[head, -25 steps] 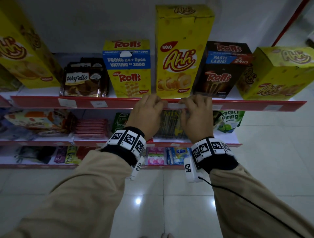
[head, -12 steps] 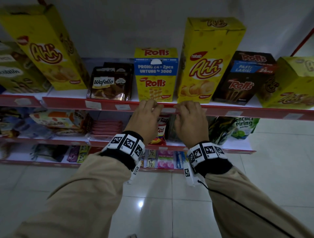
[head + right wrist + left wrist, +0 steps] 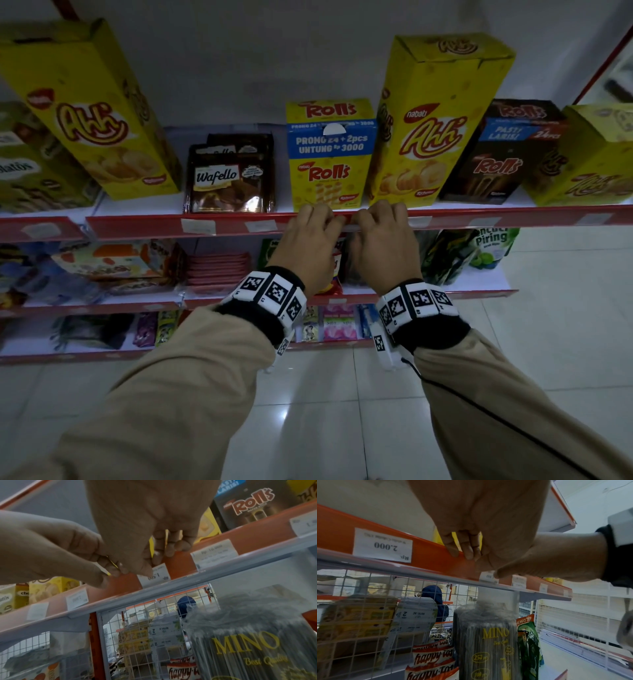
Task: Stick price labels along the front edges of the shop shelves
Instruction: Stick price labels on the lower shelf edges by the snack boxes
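The top shelf's red front edge runs across the head view, with several white price labels stuck on it, such as one under the Wafello packs. Both hands are on this edge below the yellow Rolls box. My left hand curls over the strip, with fingers on top and thumb in front. My right hand pinches a white price label reading 1.500 against the strip, thumb over its left part. In the head view that label is mostly hidden between the hands.
Tall yellow Ahh boxes and a dark Rolls box stand just behind the edge. A lower shelf holds a Mino straw pack and snack bags in front of wire mesh. A person in a dark hood is beyond the mesh. Tiled floor lies below.
Both hands have slid left along the red edge, from under the Ahh box to under the Rolls box, staying close together. The head view has shifted left with them.
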A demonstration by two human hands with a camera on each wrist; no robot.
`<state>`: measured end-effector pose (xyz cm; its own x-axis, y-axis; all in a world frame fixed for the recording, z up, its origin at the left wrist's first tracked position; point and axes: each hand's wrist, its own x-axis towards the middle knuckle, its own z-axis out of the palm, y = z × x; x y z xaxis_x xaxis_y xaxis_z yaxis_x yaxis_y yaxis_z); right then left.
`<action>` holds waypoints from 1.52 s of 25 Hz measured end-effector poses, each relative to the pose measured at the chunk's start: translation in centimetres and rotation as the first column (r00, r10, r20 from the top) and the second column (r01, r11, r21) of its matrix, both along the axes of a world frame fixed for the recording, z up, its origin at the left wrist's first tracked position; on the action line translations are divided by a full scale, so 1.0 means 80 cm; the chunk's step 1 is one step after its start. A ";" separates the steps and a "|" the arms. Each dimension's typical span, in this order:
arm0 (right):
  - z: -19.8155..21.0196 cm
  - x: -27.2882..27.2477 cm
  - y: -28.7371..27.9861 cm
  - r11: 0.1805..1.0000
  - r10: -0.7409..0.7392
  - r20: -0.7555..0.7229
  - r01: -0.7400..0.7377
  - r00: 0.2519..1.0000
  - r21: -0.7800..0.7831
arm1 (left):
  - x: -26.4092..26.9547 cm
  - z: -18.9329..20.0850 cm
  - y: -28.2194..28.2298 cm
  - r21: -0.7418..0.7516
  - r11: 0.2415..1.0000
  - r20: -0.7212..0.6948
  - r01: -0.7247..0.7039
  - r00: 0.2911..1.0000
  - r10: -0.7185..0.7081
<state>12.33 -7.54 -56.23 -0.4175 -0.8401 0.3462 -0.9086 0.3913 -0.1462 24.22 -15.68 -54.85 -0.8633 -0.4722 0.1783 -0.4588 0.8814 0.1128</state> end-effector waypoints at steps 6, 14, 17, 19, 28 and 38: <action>0.014 -0.003 0.001 0.998 -0.053 0.098 0.054 0.994 -0.012 | -0.003 0.004 -0.005 -0.013 0.999 -0.001 -0.029 1.000 0.029; 0.039 -0.015 -0.005 0.947 0.093 0.534 0.092 0.841 -0.309 | 0.011 0.003 -0.024 0.187 0.982 -0.217 -0.002 0.975 0.043; 0.031 -0.003 -0.007 0.875 0.235 0.760 0.210 0.605 -0.437 | 0.015 0.001 -0.029 0.377 0.925 -0.378 0.042 0.919 0.112; 0.023 0.006 -0.012 0.857 0.302 0.825 0.244 0.477 -0.454 | 0.016 0.001 -0.030 0.391 0.919 -0.407 0.059 0.906 0.115; 0.013 0.011 -0.017 0.915 0.243 0.568 0.009 0.787 -0.403 | 0.012 0.001 -0.033 0.258 0.966 -0.312 -0.010 0.946 0.093; 0.016 -0.004 -0.020 0.954 0.150 0.368 -0.036 0.918 -0.298 | 0.023 -0.001 -0.032 0.199 0.979 -0.254 -0.037 0.963 0.088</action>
<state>11.98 -9.17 -54.96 -0.4896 -0.7740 0.4015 -0.7902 0.1991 -0.5796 26.09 -18.24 -54.89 -0.7666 -0.5707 0.2942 -0.4440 0.8022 0.3991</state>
